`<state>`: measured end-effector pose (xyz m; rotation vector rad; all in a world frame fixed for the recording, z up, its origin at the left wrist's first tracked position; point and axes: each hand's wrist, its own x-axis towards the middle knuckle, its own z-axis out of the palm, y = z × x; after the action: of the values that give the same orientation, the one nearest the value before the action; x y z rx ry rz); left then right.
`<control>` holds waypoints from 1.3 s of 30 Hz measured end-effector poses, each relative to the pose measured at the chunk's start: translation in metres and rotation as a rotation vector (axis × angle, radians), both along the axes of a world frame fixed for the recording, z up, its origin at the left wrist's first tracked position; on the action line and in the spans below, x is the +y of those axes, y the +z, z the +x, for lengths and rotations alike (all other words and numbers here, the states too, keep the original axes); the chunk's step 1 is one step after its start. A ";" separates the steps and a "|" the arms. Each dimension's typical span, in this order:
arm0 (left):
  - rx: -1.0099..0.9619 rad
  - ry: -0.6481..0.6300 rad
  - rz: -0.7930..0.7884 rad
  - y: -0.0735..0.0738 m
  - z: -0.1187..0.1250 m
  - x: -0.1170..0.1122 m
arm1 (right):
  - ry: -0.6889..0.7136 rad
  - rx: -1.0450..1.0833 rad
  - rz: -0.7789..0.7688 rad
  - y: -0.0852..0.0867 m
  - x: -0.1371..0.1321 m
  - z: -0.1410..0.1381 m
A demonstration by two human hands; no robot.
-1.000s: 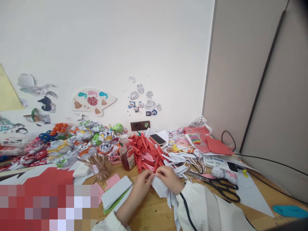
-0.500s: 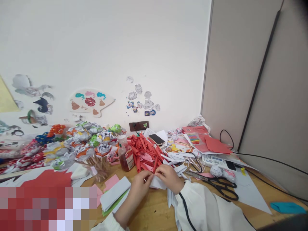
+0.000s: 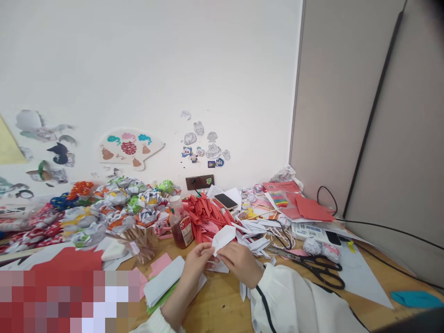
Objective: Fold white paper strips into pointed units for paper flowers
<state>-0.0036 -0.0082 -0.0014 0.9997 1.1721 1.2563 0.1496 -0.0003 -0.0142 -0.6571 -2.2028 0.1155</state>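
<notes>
A folded piece of white paper is pinched between my two hands, its pointed end tilted up and away from me. My left hand is closed on its left lower edge, and my right hand grips it from the right. Just beyond lies a heap of folded red paper strips. White folded strips spread out to the right of my hands. Left of my left forearm is a stack of white paper sheets over green ones. Part of the held paper is hidden by my fingers.
A bottle of red-brown liquid stands left of the red strips, beside a cup of wooden sticks. Black scissors lie at right, near a phone farther back. Crumpled paper balls pile up along the wall.
The white paper has been lifted and turned, so a broad pointed part now rises above my fingers. Both hands have shifted slightly and stay close together.
</notes>
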 end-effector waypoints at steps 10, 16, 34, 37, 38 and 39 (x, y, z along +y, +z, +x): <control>0.175 -0.055 -0.007 -0.013 0.001 0.004 | 0.018 -0.036 0.065 0.003 0.006 0.005; 0.159 -0.085 0.003 -0.011 0.001 0.003 | 0.015 -0.021 0.082 0.001 0.009 0.004; -0.053 -0.120 -0.015 0.004 0.012 -0.010 | -0.015 0.459 -0.567 -0.004 0.013 -0.009; -0.039 -0.121 -0.057 0.004 0.012 -0.008 | -0.029 0.459 -0.578 -0.004 0.013 -0.008; -0.031 -0.123 -0.065 0.004 0.012 -0.008 | -0.029 0.458 -0.585 -0.004 0.013 -0.008; -0.024 -0.127 -0.067 0.004 0.012 -0.007 | -0.024 0.454 -0.595 -0.003 0.013 -0.007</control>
<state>0.0088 -0.0156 0.0025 0.9913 1.1079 1.1186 0.1425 0.0127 -0.0173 -0.8747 -1.7104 0.8458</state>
